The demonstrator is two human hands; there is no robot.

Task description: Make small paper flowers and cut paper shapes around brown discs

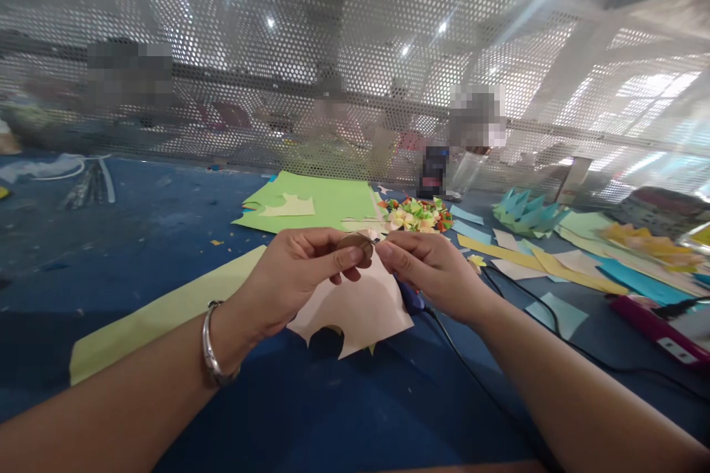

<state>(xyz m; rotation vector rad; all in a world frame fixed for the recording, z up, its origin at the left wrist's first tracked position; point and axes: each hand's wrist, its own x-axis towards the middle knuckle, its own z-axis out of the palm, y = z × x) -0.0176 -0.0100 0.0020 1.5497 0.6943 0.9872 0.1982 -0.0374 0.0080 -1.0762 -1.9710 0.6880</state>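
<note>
My left hand is closed around a small round brown disc, thumb on its face. My right hand pinches at the disc's right edge. Something thin and pale shows between the fingertips there, too small to name. Below both hands lies a pale pink paper sheet with curved cut-outs along its near edge. A dark blue object with a black cable rests partly hidden behind my right hand. Just beyond the hands sits a cluster of small paper flowers in cream, green and orange.
Green paper sheets and a yellow-green strip lie on the blue table. To the right are a turquoise folded paper piece, paper strips and a purple power strip. A perforated metal screen stands behind.
</note>
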